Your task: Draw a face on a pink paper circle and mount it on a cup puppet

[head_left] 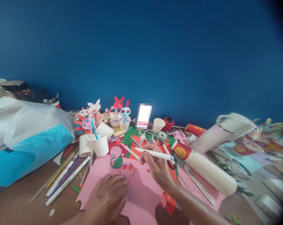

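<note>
In the head view my right hand (155, 165) holds a white marker (154, 153) with a purple end, above a large sheet of pink paper (141, 200). The marker lies nearly level, its narrow end pointing left. My left hand (110, 193) rests on the pink sheet with bent fingers; a small purplish thing shows by its thumb, too hidden to name. Just beyond those fingertips is a pink paper face (127, 170) with red eyes and drawn lashes. Behind it lie a green paper circle (116, 162) and another pink paper face (115, 151).
Paper-cup figures (125, 122) stand by the blue wall. A stack of paper cups (209, 170) lies on the right, near a pitcher (216, 134). Several markers (67, 181) and a plastic bag (35, 137) are on the left. A bright phone-like screen (144, 115) stands behind.
</note>
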Motion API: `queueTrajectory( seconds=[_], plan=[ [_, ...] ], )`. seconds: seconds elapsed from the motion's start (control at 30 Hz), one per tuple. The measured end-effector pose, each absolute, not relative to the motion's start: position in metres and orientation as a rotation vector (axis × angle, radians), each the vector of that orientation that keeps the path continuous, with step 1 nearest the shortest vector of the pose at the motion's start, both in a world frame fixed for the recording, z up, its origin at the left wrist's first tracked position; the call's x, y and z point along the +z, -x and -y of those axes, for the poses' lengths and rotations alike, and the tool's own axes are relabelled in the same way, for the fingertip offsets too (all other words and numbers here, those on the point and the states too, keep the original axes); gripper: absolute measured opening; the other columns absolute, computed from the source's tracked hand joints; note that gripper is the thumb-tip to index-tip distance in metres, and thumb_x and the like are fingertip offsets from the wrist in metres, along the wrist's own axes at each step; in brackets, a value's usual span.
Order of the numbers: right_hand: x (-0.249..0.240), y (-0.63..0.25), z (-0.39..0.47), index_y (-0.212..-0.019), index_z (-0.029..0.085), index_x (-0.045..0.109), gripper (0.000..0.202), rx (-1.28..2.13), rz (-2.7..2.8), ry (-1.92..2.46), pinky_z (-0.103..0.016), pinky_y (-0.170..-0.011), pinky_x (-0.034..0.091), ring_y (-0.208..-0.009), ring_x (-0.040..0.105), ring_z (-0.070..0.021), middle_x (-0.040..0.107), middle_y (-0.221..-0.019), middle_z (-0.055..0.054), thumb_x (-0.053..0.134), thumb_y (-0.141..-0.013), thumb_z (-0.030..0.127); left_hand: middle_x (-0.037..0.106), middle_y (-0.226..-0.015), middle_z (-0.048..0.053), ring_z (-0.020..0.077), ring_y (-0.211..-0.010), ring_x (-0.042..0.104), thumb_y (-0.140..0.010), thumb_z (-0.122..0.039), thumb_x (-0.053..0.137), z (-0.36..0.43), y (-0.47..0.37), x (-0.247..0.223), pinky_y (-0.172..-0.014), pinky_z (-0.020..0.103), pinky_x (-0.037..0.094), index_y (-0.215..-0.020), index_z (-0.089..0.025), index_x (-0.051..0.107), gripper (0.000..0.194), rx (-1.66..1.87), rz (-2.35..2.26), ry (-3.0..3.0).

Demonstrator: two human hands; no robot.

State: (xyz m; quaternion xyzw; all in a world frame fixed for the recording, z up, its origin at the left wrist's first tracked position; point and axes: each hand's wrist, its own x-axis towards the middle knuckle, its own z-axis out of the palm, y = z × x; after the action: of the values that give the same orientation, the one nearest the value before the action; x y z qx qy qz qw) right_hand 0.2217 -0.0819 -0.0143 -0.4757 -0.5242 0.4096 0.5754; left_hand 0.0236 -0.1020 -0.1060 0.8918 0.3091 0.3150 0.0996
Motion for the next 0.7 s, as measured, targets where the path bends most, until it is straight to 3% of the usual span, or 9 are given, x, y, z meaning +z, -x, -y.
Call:
queueTrajectory(
  seconds=[0.43,0.7],
  plan=[
    [0.027,-0.242,0.064,-0.092,0.02,0.051,0.006,0.616,1.302,0.936,-0.024,-0.052,0.048,-0.053,0.056,-0.0111,0.059,-0.06,0.004,0.05,-0.092,0.026,0.069,-0.086,0.004,0.02,-0.084,0.062,-0.085,-0.015,0.044,0.096,-0.025,-0.077,-0.08,0.034,0.045,-0.087,-0.022,0.062,0.019,0.809,-0.841,-2.658],
    [0.035,-0.245,0.063,-0.093,0.02,0.051,0.006,0.576,1.302,0.887,-0.025,-0.051,0.047,-0.052,0.055,-0.0107,0.056,-0.059,0.005,0.05,-0.093,0.026,0.065,-0.075,0.005,0.0179,-0.075,0.058,-0.089,-0.018,0.042,0.091,-0.023,-0.057,-0.073,0.029,0.047,-0.084,-0.02,0.063,0.022,0.78,-0.854,-2.594]
  ],
)
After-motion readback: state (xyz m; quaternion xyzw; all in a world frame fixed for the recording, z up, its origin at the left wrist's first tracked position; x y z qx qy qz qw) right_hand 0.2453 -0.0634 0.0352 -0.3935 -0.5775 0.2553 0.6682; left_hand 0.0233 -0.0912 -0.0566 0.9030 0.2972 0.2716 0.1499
